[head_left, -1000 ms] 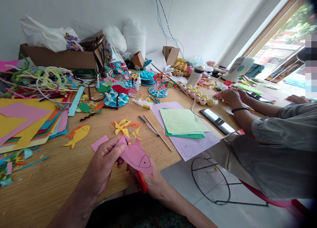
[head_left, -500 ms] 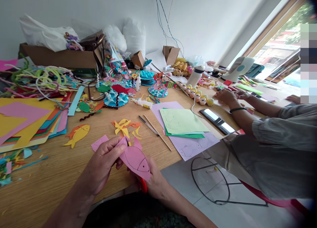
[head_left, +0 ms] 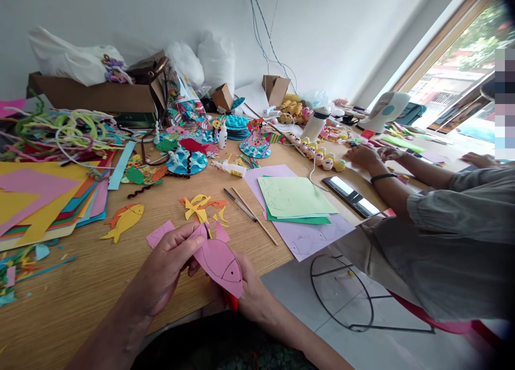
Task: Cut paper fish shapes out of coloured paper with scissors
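Between my hands is a piece of pink paper [head_left: 219,260] with a fish drawn on it in dark line, partly cut along its outline. My left hand [head_left: 171,265] pinches its tail end between thumb and fingers. Red-handled scissors [head_left: 231,301] are in my right hand [head_left: 251,289], mostly hidden beneath the paper; a dark blade tip shows near the tail. A small pink scrap [head_left: 221,232] stands by the fish's upper edge. On the table just past my left hand lies another pink paper piece [head_left: 160,234].
Yellow and orange scraps [head_left: 201,206], a pen [head_left: 240,204] and a wooden stick [head_left: 257,218] lie ahead. Cut fish [head_left: 125,220] and stacked coloured paper [head_left: 52,193] are left. Green sheets [head_left: 295,198] and a phone [head_left: 351,197] lie right, near another person's arms [head_left: 382,171].
The view has shifted very slightly. My hands and the pink paper keep almost the same pose, with the fish end dipping a little.
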Available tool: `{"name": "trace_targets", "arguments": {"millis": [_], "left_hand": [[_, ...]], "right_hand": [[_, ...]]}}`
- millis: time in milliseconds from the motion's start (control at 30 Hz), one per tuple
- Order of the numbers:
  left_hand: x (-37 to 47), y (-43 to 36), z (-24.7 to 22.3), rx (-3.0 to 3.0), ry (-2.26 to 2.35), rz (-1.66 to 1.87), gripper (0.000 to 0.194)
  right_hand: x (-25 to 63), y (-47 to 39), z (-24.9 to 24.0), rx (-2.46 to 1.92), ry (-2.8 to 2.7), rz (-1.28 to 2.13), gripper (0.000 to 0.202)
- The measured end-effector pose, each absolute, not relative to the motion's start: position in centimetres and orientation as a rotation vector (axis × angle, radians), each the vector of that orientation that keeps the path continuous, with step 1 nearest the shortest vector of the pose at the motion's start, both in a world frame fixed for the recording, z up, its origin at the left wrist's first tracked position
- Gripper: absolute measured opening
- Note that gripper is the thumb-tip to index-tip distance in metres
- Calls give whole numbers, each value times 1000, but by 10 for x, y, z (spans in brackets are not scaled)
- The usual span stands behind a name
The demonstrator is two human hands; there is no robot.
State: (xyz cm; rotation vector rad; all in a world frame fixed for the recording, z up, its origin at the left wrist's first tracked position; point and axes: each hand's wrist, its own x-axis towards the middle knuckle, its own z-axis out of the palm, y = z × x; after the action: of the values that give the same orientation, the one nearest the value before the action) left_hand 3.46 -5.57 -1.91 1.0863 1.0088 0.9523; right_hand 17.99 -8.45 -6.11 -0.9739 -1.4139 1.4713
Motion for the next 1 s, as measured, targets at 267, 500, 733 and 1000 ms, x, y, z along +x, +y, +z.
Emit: {"name": "trace_targets", "arguments": {"millis": [267, 500, 733, 1000], "left_hand": [[36, -52, -19, 1090, 955, 924, 27], [36, -47, -22, 1114, 972, 885, 27], [19, -38, -25, 1197, 1082, 879, 29], [3, -26, -15, 1487, 1149, 807, 33]], "right_hand": [[181, -79, -51, -854, -1422, 1435, 32], [183, -74, -52, -832, -1410, 1469, 33], [191, -59, -60, -1006, -1203, 1774, 43], [211, -26, -33, -983, -1257, 1561, 35]]}}
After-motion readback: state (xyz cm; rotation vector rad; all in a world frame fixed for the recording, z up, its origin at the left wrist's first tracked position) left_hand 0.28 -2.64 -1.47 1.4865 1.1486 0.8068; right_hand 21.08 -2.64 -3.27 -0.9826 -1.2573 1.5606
